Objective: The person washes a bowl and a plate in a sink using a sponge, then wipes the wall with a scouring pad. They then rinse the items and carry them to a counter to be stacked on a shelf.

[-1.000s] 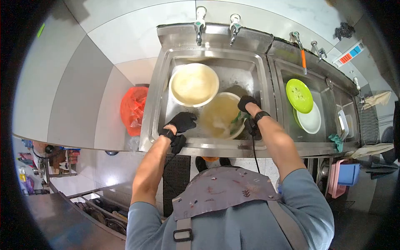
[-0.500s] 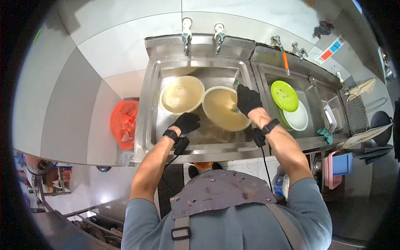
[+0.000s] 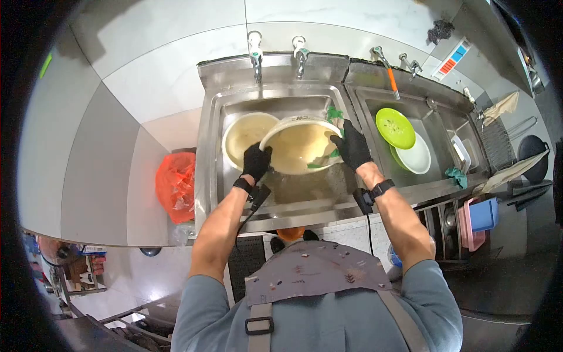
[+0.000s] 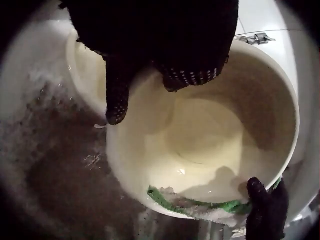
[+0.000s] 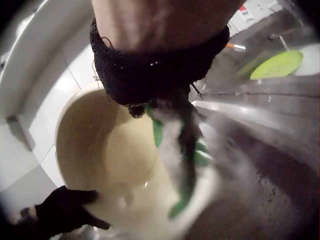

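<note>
A cream tub is held tilted above the left sink, its mouth toward the person. The black-gloved left hand grips its left rim, thumb on one side of the wall and fingers on the other, as the left wrist view shows. At the right rim the gloved right hand pinches the wall together with a green-edged, greyish cloth, which hangs over the rim. A second cream tub with cloudy liquid stands in the sink behind the left hand.
Taps line the wall behind the sink. In the right basin lie a lime-green colander and a white bowl. A red plastic bag sits left of the sink. The steel front edge runs below the forearms.
The right-hand tub has been raised and tilted. My left hand moved from beside it onto its left rim, and my right hand now holds its right rim with the cloth.
</note>
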Demonstrator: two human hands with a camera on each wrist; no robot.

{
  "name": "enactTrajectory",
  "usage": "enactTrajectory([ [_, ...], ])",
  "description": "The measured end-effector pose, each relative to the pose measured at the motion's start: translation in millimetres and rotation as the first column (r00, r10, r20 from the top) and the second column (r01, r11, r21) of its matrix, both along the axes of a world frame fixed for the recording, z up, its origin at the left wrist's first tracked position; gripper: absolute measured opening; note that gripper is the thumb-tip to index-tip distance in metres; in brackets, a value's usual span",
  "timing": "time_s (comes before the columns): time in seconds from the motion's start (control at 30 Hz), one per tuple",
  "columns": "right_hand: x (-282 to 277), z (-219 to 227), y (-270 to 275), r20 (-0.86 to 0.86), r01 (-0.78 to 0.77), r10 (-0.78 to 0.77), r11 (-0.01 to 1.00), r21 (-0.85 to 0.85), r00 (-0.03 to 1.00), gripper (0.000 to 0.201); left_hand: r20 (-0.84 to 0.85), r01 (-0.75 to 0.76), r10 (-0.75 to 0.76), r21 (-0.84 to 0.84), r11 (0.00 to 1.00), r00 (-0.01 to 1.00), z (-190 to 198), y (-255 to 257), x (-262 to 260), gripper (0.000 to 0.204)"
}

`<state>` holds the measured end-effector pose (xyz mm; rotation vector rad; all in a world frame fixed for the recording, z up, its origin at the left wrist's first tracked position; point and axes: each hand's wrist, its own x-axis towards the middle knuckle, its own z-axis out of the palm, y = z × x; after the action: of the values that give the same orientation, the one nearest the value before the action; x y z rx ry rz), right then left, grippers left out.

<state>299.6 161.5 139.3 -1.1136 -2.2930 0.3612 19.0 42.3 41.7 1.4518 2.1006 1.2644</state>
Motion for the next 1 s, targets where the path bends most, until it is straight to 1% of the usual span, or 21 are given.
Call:
enactTrajectory([
  [0.03, -0.9, -0.4, 0.3, 0.012, -0.015, 0.016, 1.000, -0.026, 1.000, 0.064, 0.022, -0.011, 0.010, 0.052, 0.999, 1.000, 4.1, -0.9, -3.8, 0.021],
  [0.07, -2.8, 2.3, 5.2, 0.075, -0.005, 0.021, 0.979, -0.203, 0.997, 0.073, 0.044, -0.023, 0.018, 0.103, 0.994, 0.999, 8.5, -2.0, -7.5, 0.021],
  [0.1, -4.9, -1.7, 6.7, 0.074, -0.011, 0.026, 0.979, -0.204, 0.997, 0.073, -0.052, -0.057, 0.068, 0.188, 0.980, 0.996, 22.1, -4.1, -9.5, 0.021],
  [0.17, -9.5, -11.2, 7.4, 0.035, -0.035, 0.044, 0.975, -0.221, 0.998, 0.071, -0.309, -0.022, 0.135, 0.343, 0.939, 0.942, 30.2, -7.6, -24.4, 0.033],
  [0.3, -16.7, -11.5, 21.0, 0.071, -0.116, 0.145, 0.943, -0.312, 0.987, 0.064, -0.291, -0.073, 0.159, 0.286, 0.956, 0.943, 73.3, -29.0, -29.5, 0.042],
  [0.37, -12.2, -31.6, 38.2, -0.148, -0.380, 0.350, 0.828, -0.413, 0.925, 0.058, -0.309, -0.098, 0.175, 0.250, 0.963, 0.935, 73.9, -37.4, -36.4, 0.044],
  [0.4, -10.7, -30.1, 34.9, -0.255, -0.453, 0.374, 0.758, -0.470, 0.892, 0.051, -0.305, -0.105, 0.194, 0.286, 0.953, 0.932, 71.0, -42.4, -41.8, 0.045],
  [0.43, -8.7, -30.6, 35.3, -0.251, -0.438, 0.360, 0.769, -0.465, 0.899, 0.051, -0.297, -0.104, 0.208, 0.330, 0.938, 0.932, 71.3, -42.7, -45.1, 0.047],
  [0.5, -1.5, -34.5, 38.1, -0.034, -0.306, 0.341, 0.791, -0.530, 0.939, 0.045, -0.239, -0.115, 0.209, 0.357, 0.927, 0.948, 72.1, -49.3, -47.9, 0.048],
  [0.53, -0.2, -44.9, 40.8, -0.170, -0.333, 0.288, 0.759, -0.559, 0.942, 0.041, -0.256, -0.115, 0.216, 0.360, 0.926, 0.942, 73.5, -52.1, -50.3, 0.047],
  [0.57, 6.7, -50.4, 48.3, -0.167, -0.326, 0.281, 0.767, -0.553, 0.945, 0.041, -0.276, -0.117, 0.225, 0.358, 0.926, 0.934, 73.7, -56.0, -52.2, 0.046],
  [0.63, 8.2, -41.5, 52.8, -0.123, -0.241, 0.208, 0.842, -0.483, 0.970, 0.039, -0.276, -0.134, 0.235, 0.339, 0.931, 0.932, 75.5, -61.5, -52.5, 0.046],
  [0.67, 6.3, -35.0, 59.8, -0.014, -0.136, 0.142, 0.908, -0.397, 0.990, 0.036, -0.277, -0.156, 0.247, 0.313, 0.937, 0.929, 76.6, -64.0, -52.8, 0.045],
  [0.7, 11.3, -47.0, 82.4, -0.082, -0.151, 0.129, 0.912, -0.382, 0.988, 0.039, -0.278, -0.151, 0.244, 0.317, 0.936, 0.929, 75.4, -65.4, -52.7, 0.045],
  [0.77, 5.7, -10.4, 97.5, 0.063, -0.017, 0.031, 0.979, -0.201, 0.998, 0.048, -0.214, -0.201, 0.261, 0.265, 0.943, 0.941, 71.2, -65.7, -51.2, 0.044],
  [0.83, 4.0, 12.9, 116.3, -0.027, 0.011, -0.015, 0.989, -0.150, 1.000, 0.056, -0.212, -0.198, 0.257, 0.263, 0.944, 0.943, 68.5, -66.7, -47.5, 0.044],
  [0.87, 3.8, 7.6, 136.6, -0.045, 0.056, -0.058, 0.997, -0.054, 0.997, 0.065, -0.198, -0.206, 0.271, 0.295, 0.933, 0.942, 66.8, -65.9, -44.8, 0.044],
  [0.9, 2.8, 29.1, 133.7, -0.065, -0.024, 0.016, 0.991, -0.133, 0.998, 0.072, -0.182, -0.208, 0.278, 0.329, 0.921, 0.943, 64.0, -64.2, -41.0, 0.043],
  [0.93, 1.3, 28.6, 145.5, 0.182, 0.062, -0.073, 0.996, 0.066, 0.981, 0.078, -0.166, -0.195, 0.273, 0.377, 0.906, 0.948, 60.2, -61.2, -39.4, 0.042],
  [0.97, 7.4, 15.5, 159.3, 0.324, 0.062, -0.120, 0.981, 0.183, 0.938, 0.079, -0.151, -0.169, 0.253, 0.424, 0.890, 0.955, 56.0, -56.3, -35.2, 0.041],
  [1.0, 14.3, -15.0, 173.5, 0.298, 0.050, -0.171, 0.926, 0.374, 0.939, 0.073, -0.132, -0.196, 0.260, 0.371, 0.908, 0.956, 58.3, -54.8, -27.3, 0.040],
])
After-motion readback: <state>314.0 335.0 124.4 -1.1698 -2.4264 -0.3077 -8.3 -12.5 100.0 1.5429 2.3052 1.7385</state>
